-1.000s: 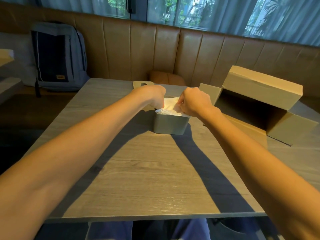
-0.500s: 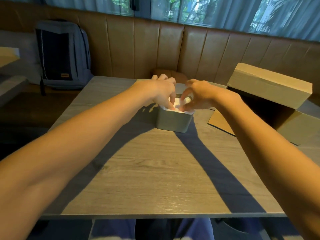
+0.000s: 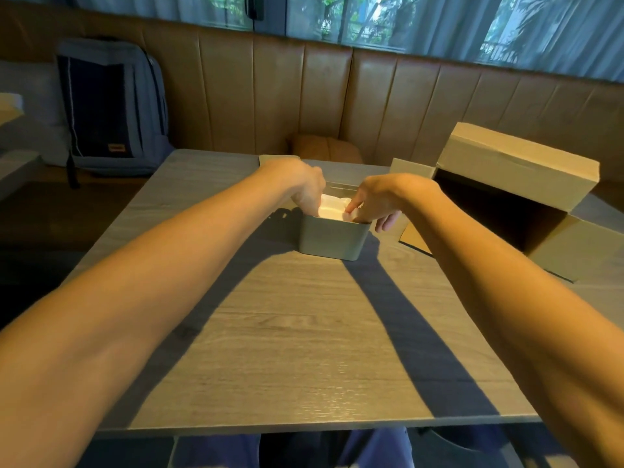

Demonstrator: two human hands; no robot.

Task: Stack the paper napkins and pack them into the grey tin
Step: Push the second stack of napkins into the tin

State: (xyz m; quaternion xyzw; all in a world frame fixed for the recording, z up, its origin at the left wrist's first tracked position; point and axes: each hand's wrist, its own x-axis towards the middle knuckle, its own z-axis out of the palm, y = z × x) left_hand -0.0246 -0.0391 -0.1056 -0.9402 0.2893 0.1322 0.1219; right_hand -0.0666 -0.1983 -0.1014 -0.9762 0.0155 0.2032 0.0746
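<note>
The table looks like matt wood with lines. The tin is smooth, dull grey. The napkins are soft white paper. The box is brown cardboard.

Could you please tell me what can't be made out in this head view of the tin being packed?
- How full the tin is: its near wall hides the inside.
- Left hand fingertips: dipped behind the rim.
- Napkins: count unreadable, both hands cover them.
- Flat item beyond the tin: the left hand hides it.
- Carton interior: too dark.
</note>
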